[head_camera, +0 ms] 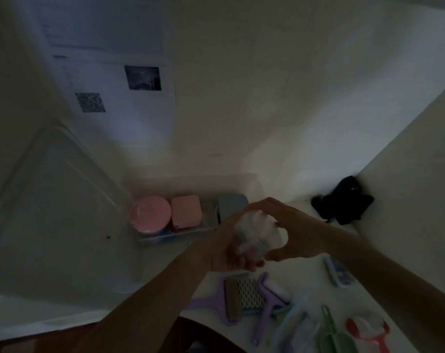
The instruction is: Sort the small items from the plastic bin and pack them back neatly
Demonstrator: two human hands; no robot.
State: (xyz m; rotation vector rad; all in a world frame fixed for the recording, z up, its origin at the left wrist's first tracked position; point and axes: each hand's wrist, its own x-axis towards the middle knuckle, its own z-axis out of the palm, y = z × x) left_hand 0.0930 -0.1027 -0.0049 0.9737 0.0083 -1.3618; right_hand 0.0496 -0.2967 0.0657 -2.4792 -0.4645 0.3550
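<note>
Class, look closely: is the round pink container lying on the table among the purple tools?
No, the round pink container sits inside the clear plastic bin, beside a square pink box.

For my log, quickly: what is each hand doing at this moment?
Left hand: holds the clear plastic bag from below, fingers curled round it.
Right hand: grips the same bag from above, fingers and thumb curved round it.

left hand (231,248), right hand (290,230), fingers curled

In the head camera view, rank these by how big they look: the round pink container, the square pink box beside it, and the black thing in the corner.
1. Black thing
2. Round pink container
3. Square pink box

The first two look close in size, so that order is unsure.
</note>
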